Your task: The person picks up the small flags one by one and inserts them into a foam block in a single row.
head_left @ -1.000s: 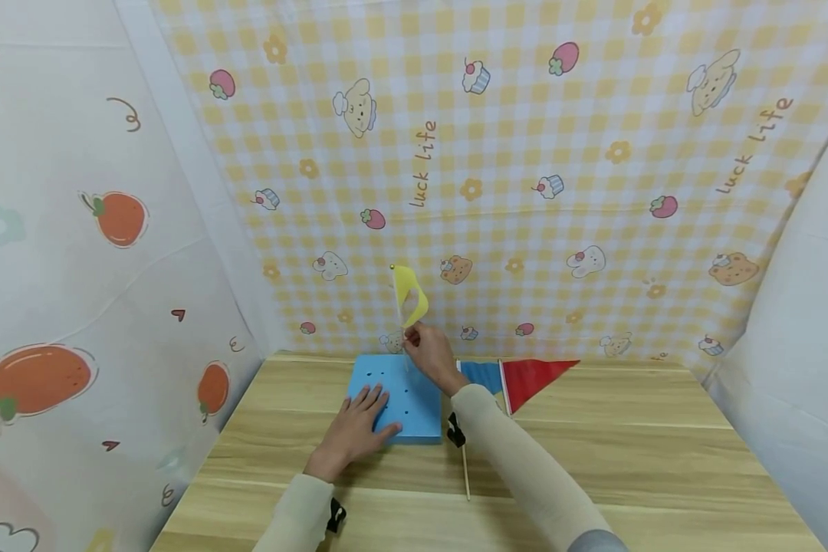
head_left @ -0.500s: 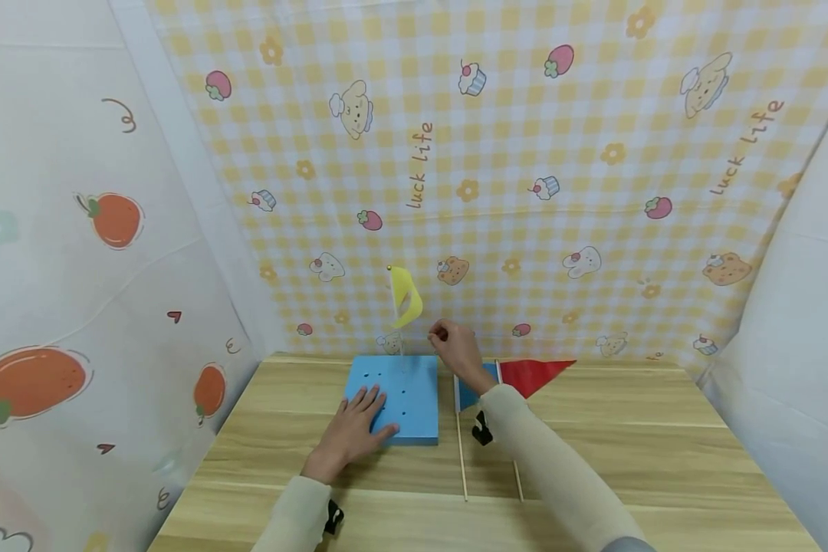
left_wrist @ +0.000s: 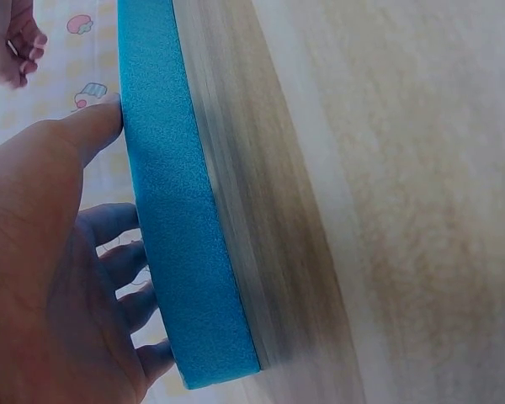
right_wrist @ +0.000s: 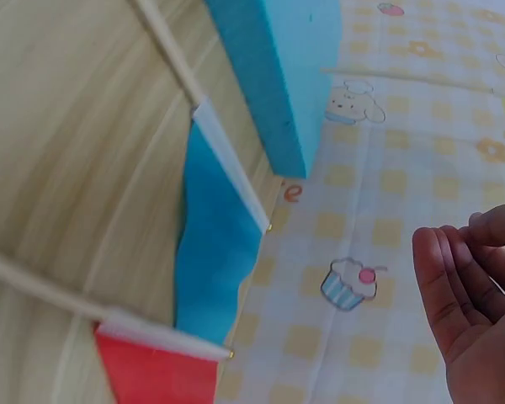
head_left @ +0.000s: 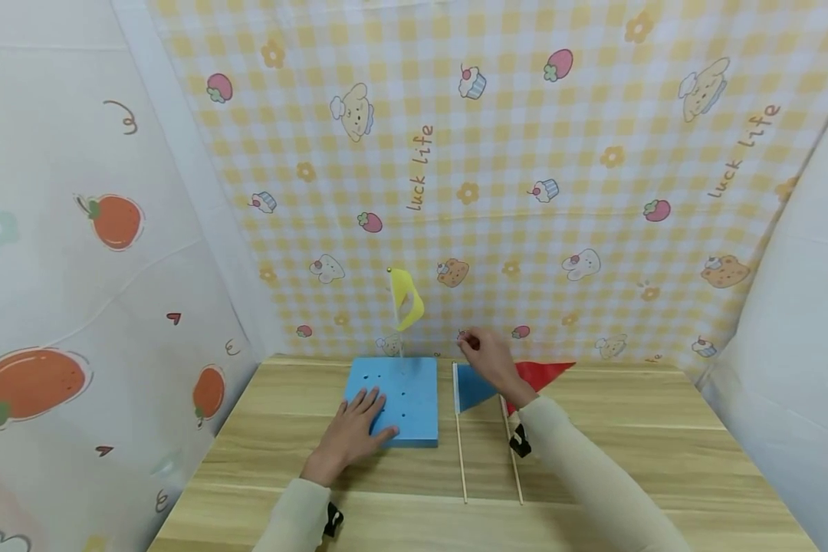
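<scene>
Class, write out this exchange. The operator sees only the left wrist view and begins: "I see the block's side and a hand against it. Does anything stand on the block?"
Observer: Yes, a yellow flag, near the far edge of the block.
Operator: What lies right of the block?
Observer: A blue flag and a red flag, on the table.
Operator: Any holes in the block's top?
Observer: Yes, several small holes.

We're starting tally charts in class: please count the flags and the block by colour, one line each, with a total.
Blue: 2 (blue flag, block)
Red: 1 (red flag)
Yellow: 1 (yellow flag)
Total: 4
</scene>
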The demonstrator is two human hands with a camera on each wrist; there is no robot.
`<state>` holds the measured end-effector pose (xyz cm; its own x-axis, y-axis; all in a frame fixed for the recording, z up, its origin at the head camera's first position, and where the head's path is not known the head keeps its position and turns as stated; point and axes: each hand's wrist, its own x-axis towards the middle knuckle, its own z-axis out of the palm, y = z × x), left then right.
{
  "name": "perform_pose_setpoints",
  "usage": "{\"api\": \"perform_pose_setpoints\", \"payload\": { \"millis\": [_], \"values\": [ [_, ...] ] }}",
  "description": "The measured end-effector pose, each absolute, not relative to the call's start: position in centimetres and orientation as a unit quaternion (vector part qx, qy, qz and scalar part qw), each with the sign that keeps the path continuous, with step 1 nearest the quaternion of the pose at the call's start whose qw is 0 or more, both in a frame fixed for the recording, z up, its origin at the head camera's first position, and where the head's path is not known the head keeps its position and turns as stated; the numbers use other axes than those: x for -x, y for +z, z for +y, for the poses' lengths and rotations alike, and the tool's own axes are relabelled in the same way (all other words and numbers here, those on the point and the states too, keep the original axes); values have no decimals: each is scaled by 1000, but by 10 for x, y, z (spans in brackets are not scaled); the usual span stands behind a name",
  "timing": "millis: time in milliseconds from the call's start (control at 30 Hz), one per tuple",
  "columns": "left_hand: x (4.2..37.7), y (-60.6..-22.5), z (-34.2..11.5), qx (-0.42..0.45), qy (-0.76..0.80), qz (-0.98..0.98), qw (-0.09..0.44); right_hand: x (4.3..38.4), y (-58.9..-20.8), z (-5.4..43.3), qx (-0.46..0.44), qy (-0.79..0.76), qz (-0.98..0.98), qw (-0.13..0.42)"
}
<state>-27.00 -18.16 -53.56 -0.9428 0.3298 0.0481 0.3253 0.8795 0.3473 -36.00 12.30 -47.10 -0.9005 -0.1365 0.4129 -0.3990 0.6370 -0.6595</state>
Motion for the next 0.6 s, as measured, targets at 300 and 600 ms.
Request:
{"api": "perform_pose_setpoints", "payload": {
  "millis": [300,600],
  "values": [
    [270,-535,-181,-167,182,969,10,346,-471,153,-138,388,-896,164],
    [270,-536,-181,-167,178,970,7,333,-473,178,-142,372,-899,182]
  ]
}}
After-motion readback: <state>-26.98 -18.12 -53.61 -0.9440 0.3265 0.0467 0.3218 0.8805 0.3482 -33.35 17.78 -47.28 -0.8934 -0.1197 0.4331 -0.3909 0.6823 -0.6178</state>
